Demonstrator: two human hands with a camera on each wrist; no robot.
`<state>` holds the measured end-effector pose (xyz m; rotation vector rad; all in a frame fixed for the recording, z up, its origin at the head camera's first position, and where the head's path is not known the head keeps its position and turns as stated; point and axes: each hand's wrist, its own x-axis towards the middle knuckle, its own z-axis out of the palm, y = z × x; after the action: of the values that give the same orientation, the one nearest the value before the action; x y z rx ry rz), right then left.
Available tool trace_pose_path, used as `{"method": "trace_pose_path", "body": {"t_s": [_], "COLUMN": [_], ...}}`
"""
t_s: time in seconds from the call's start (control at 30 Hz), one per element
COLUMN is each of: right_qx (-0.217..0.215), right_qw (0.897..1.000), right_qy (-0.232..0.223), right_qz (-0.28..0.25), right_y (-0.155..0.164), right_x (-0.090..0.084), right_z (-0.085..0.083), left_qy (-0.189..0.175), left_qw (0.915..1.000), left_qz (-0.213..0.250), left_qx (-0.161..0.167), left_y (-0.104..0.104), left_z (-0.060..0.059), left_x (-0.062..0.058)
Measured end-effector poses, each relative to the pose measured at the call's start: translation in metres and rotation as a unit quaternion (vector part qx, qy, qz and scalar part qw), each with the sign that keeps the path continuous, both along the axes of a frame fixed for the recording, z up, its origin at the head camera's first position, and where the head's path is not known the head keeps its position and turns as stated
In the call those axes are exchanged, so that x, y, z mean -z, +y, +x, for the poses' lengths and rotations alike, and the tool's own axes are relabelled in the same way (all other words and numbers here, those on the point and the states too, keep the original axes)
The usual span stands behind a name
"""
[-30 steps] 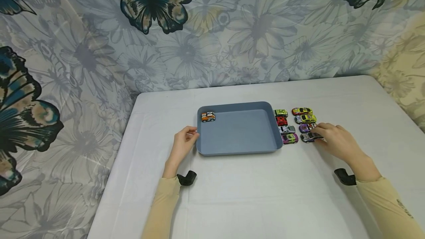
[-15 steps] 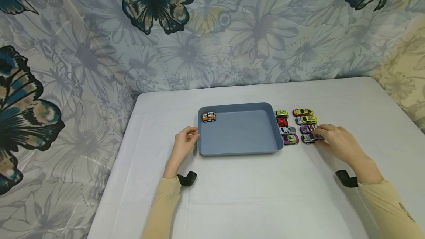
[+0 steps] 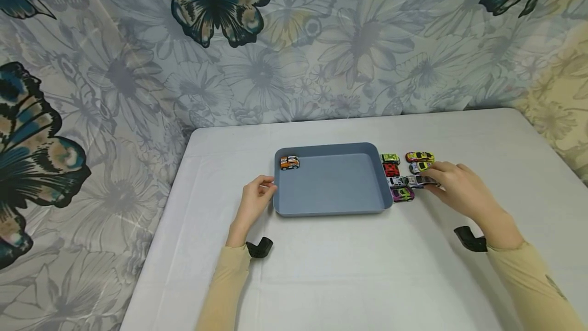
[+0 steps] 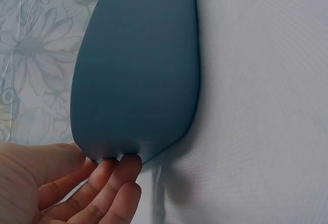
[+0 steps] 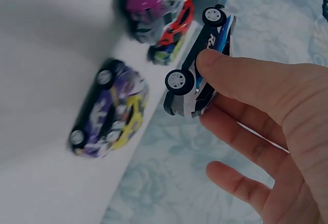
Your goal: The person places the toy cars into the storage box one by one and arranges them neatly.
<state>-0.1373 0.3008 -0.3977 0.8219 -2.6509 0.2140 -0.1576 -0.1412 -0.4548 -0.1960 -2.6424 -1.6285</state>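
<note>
The right hand (image 3: 461, 190) is pinching a silver-and-black car (image 3: 416, 182) by its sides (likely leaving wheels (image 5: 178, 82) free) beside the tray (image 3: 333, 184), which the unclenched left hand (image 3: 255, 195) is touching, likely for steadiness.

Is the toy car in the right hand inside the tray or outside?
Outside: the head view shows the toy car, pinched by the right hand, beyond the right rim of the tray.
</note>
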Motion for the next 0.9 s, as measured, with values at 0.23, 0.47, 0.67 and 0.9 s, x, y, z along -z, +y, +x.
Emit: {"method": "trace_pose_path", "body": {"t_s": [0.23, 0.47, 0.67, 0.9], "right_qx": [-0.023, -0.044, -0.062, -0.079], "right_qw": [1.0, 0.999, 0.998, 0.997], "right_qy": [0.008, 0.004, 0.003, -0.01], "right_qz": [0.005, 0.008, 0.011, 0.015], "right_y": [-0.021, -0.042, -0.059, -0.083], "right_x": [-0.012, -0.019, -0.022, -0.02], "right_z": [-0.012, -0.023, -0.031, -0.041], "left_qy": [-0.004, -0.004, -0.006, -0.008], "left_qw": [1.0, 1.0, 1.0, 1.0], "left_qz": [0.0, 0.002, 0.002, 0.002], "left_qx": [0.0, -0.001, 0.0, 0.001], "left_y": [0.0, 0.0, 0.0, -0.001], "left_z": [0.0, 0.001, 0.0, -0.001], "left_x": [0.0, -0.001, -0.002, -0.002]}}
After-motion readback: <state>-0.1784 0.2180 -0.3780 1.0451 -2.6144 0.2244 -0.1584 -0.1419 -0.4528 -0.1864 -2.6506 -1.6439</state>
